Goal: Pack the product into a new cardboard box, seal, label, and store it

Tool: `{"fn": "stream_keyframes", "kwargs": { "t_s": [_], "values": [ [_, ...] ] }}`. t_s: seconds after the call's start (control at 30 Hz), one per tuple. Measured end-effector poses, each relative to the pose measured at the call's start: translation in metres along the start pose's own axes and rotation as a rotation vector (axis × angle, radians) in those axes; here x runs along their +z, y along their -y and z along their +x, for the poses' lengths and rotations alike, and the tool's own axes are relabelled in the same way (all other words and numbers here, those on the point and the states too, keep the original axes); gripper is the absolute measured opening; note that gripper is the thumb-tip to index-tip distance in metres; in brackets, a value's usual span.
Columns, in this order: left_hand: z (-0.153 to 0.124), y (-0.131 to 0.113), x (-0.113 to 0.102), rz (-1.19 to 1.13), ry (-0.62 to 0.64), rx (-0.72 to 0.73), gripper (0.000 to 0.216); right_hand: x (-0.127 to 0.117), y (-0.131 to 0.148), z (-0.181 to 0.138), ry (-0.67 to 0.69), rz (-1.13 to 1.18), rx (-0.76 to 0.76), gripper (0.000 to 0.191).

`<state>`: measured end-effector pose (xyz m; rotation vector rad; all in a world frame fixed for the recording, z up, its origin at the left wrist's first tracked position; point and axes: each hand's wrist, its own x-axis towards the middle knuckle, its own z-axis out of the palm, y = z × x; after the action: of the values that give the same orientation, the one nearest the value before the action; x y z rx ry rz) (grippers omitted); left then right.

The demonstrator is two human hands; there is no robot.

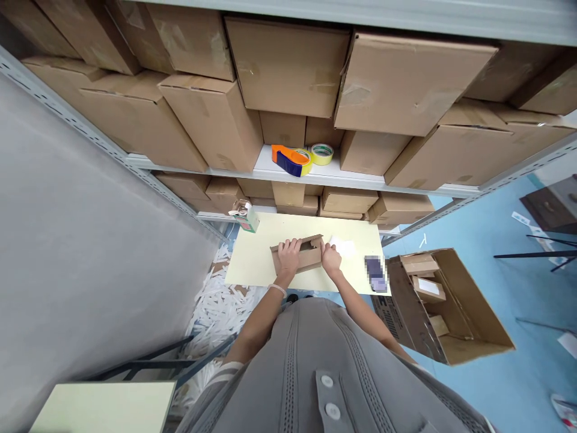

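A small brown cardboard box (307, 257) lies on the pale yellow table (256, 264) in front of me, its top flap raised. My left hand (288, 255) rests over the box's left part with fingers curled on its top. My right hand (330, 258) grips the box's right end, fingers bent around the edge. A white paper slip (345, 246) lies just right of the box.
A blurred dark object (376, 273) lies at the table's right edge. An open carton (444, 307) with small boxes stands on the blue floor to the right. A tape dispenser (291, 160) and tape roll (322, 154) sit on the shelf among stacked cartons. White paper strips (216, 313) litter the floor at left.
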<state>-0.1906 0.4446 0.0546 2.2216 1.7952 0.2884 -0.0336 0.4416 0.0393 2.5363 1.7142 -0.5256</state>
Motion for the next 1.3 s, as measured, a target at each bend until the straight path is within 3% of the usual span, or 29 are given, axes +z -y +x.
{"fn": "stream_keyframes", "kwargs": {
  "t_s": [0.2,0.33,0.43,0.57,0.63,0.73,0.87,0.97,1.07,1.17,1.3],
  "values": [
    [-0.03,-0.006,0.018,-0.011,-0.066,0.036,0.055,0.0,-0.001,-0.003,0.011,0.024,0.012,0.046],
    [-0.049,-0.011,0.029,0.006,-0.042,0.107,0.063,0.002,-0.003,-0.001,0.006,0.066,0.015,0.041],
    [-0.054,-0.01,0.031,0.036,-0.043,0.125,0.066,0.007,-0.013,-0.001,0.005,0.251,0.015,0.046],
    [-0.052,-0.006,0.031,0.039,-0.055,0.15,0.067,0.01,-0.035,0.0,0.099,0.582,0.104,0.059],
    [-0.047,-0.001,0.029,0.032,-0.049,0.178,0.065,0.001,-0.042,0.006,0.075,0.628,0.113,0.056],
    [-0.036,0.009,0.023,0.015,-0.038,0.218,0.061,-0.031,-0.036,0.023,-0.051,0.61,0.021,0.046],
    [-0.029,0.017,0.021,-0.005,-0.02,0.257,0.061,-0.096,0.003,0.049,-0.3,0.501,-0.275,0.038],
    [-0.035,0.016,0.029,-0.007,-0.019,0.273,0.063,-0.148,0.05,0.067,-0.438,0.443,-0.579,0.033],
    [-0.039,0.015,0.037,-0.014,-0.046,0.27,0.064,-0.192,0.105,0.093,-0.541,0.391,-0.781,0.036],
    [-0.037,0.015,0.041,-0.013,-0.064,0.274,0.063,-0.214,0.157,0.123,-0.576,0.256,-0.79,0.038],
    [-0.034,0.018,0.042,0.011,-0.084,0.29,0.061,-0.198,0.199,0.145,-0.501,0.091,-0.585,0.042]
  ]
}}
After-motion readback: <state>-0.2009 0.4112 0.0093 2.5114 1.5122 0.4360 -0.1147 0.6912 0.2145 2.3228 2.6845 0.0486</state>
